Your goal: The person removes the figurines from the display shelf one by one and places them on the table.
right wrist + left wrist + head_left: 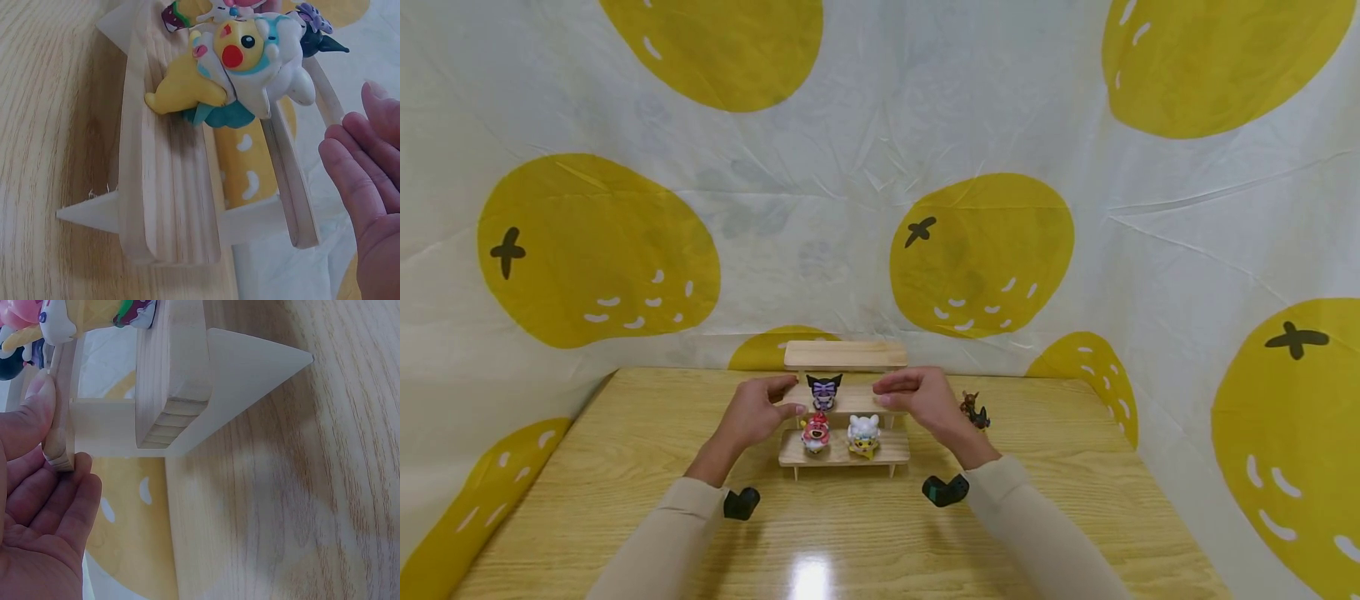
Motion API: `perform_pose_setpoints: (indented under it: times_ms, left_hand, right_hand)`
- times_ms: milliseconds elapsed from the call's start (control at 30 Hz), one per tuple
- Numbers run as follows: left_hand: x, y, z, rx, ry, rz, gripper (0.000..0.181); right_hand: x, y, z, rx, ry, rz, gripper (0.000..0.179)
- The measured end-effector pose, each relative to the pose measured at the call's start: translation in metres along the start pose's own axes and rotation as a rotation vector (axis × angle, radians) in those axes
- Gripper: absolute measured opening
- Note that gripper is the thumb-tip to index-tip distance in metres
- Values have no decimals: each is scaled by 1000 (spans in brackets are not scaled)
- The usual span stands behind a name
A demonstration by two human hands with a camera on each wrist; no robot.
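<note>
A three-tier wooden display stand (846,354) stands at the far side of the table, holding small figurines. My left hand (756,412) grips the left end of the middle board (61,428), thumb on top and fingers curled beneath. Beside the board's right end is my right hand (925,400), its fingers (356,181) fairly straight and apart from the wood in the right wrist view. A black-hooded figurine with a purple bow (824,393) sits on the middle tier. On the bottom board (850,461) are a pink-red figurine (816,434) and a yellow figurine in a white hood (237,69).
Several dark and brown figurines (973,411) stand on the wooden table (647,442) to the right of the stand, partly behind my right wrist. Close behind the table hangs a white curtain (850,275) with yellow fruit prints. Black devices (945,491) sit at both wrists.
</note>
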State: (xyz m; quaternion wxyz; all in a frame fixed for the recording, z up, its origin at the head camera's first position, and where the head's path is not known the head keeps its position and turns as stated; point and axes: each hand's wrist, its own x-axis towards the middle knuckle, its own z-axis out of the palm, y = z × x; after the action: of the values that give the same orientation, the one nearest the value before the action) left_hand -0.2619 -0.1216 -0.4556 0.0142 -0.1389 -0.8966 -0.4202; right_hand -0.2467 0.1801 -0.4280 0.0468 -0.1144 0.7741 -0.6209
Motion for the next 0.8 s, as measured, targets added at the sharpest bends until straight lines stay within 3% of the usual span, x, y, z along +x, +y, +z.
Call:
perform_pose_setpoints:
  times_ms: [800]
  left_hand:
    - [0,0,0,-4,-3,-3,52]
  right_hand:
    - [10,-7,18,31,-39,-1,26]
